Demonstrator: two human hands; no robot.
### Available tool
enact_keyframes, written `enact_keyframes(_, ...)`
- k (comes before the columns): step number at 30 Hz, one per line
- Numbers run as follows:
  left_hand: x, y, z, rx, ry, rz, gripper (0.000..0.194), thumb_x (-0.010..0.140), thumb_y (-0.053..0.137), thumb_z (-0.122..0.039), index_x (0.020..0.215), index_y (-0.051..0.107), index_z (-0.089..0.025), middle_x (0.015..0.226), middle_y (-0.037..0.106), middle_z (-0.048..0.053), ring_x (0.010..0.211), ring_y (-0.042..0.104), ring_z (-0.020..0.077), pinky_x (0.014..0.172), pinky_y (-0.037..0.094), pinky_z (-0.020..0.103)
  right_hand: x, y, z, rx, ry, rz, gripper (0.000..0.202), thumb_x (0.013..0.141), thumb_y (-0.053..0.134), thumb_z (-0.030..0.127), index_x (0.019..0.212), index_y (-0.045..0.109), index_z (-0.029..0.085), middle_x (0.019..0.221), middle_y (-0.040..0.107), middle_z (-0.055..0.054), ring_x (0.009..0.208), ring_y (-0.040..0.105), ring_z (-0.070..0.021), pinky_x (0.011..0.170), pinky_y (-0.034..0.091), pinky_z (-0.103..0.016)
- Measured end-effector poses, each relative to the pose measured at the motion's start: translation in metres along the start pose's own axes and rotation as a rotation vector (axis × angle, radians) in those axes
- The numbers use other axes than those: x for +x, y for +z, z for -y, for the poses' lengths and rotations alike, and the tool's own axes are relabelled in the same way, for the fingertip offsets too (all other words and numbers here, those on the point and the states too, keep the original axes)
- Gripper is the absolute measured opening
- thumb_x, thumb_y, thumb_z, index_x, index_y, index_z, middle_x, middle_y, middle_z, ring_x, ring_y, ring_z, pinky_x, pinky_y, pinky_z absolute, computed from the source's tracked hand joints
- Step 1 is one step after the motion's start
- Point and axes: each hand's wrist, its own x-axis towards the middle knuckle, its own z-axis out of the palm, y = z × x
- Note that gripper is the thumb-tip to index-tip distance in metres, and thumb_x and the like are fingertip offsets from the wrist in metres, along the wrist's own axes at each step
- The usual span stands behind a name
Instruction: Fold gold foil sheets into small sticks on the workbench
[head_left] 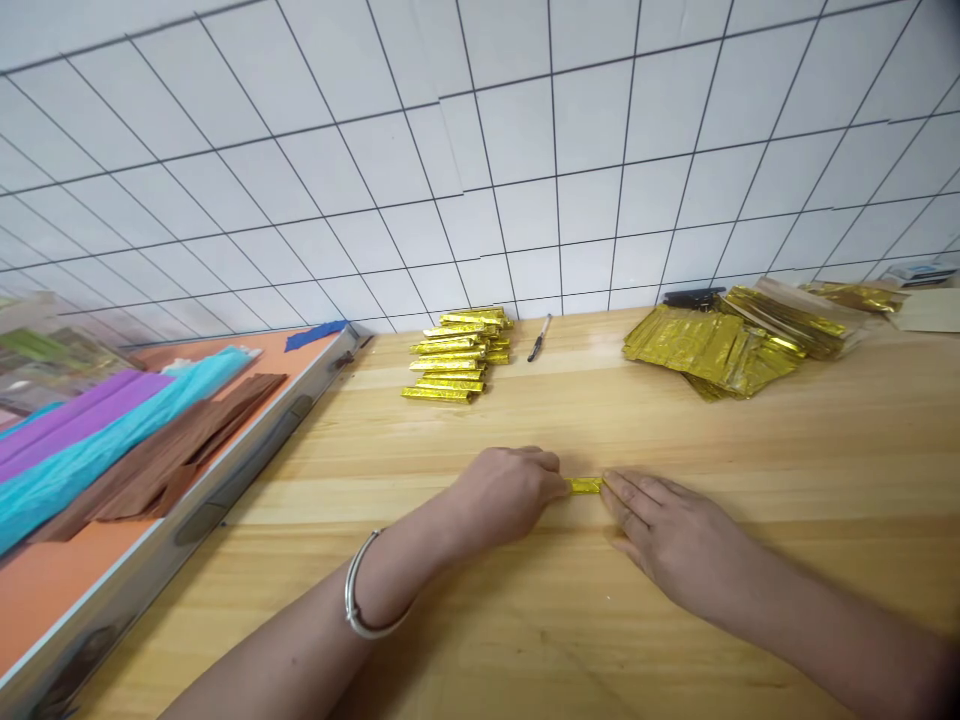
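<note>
A narrow folded strip of gold foil paper (586, 486) lies across the wooden tabletop between my hands, only its middle showing. Closed around its left end is my left hand (514, 492), fingers curled and a silver bangle on the wrist. My right hand (660, 525) has its fingertips together on the strip's right end, the thumb tucked low; that end is hidden under the fingers. Beyond my left hand is a pile of similar gold folded strips (450, 368). Farther right, wider gold foil sheets (697, 345) lie in a loose stack.
A pen (538, 340) rests near the white tiled wall (517, 160). A black object (694, 298) is behind the gold sheets. At left, an orange-lined tray (45, 600) with a raised edge bears purple, turquoise and brown crepe paper (172, 455). Pale card (930, 310) lies far right.
</note>
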Motion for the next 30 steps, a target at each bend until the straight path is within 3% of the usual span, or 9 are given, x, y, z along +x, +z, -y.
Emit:
enact_keyframes(5,0.001,0.004,0.016,-0.177,0.025,-0.031,0.019,0.085,0.049,-0.012,0.088,0.064,-0.022,0.085,0.060,0.000,0.079,0.058,0.0116,0.067,0.042,0.019,0.003,-0.004,-0.003,0.007,0.007,0.010,0.039,0.087,0.050,0.030,0.118,0.058,0.008,0.119,0.061,-0.015,0.108,0.056,-0.0260,0.093,0.046,-0.040)
enact_keyframes(23,0.000,0.000,0.034,-0.266,-0.034,0.054,0.015,0.079,0.051,-0.011,0.085,0.062,-0.018,0.082,0.062,0.001,0.072,0.058,0.0120,0.065,0.042,0.019,0.004,-0.008,-0.005,-0.005,-0.006,0.002,0.037,0.091,0.041,0.028,0.117,0.060,0.008,0.119,0.061,-0.014,0.106,0.057,-0.0251,0.091,0.048,-0.040)
enact_keyframes(30,0.001,0.005,0.023,-0.025,-0.065,-0.015,0.008,0.081,0.049,-0.017,0.080,0.057,-0.019,0.077,0.060,0.001,0.066,0.056,0.0143,0.059,0.040,0.023,0.003,-0.007,-0.006,-0.007,-0.017,-0.005,0.037,0.091,0.041,0.026,0.117,0.060,0.008,0.119,0.061,-0.014,0.106,0.057,-0.0251,0.091,0.048,-0.040)
